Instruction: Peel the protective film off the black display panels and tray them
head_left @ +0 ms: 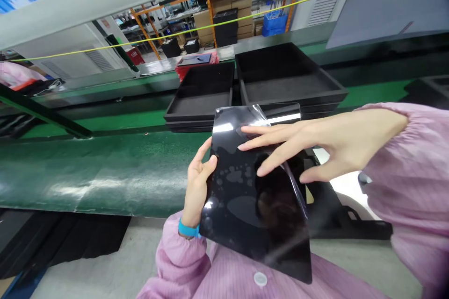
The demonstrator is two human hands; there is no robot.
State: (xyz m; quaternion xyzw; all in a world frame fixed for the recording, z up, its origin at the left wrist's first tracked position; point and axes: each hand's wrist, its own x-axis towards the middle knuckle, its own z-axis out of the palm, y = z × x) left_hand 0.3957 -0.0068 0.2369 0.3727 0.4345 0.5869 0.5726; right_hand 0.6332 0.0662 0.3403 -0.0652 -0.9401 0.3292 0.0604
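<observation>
By the left hand [197, 180], the glossy black panel [252, 224] is pinched at its side edge, before the wearer's torso, probably to be kept steady. The right hand [315, 142] is spread over its creased clear film [297, 190], perhaps for control; firm contact cannot be confirmed. Beyond, 2 black trays [196, 116] are set side by side, presumably for easy reach, near the green bench edge [122, 163].

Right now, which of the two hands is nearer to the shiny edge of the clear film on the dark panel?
Right. The right hand is spread across the film's shiny edge, though contact is unclear. The left hand is farther, gripping the dark panel by its left side.
</observation>
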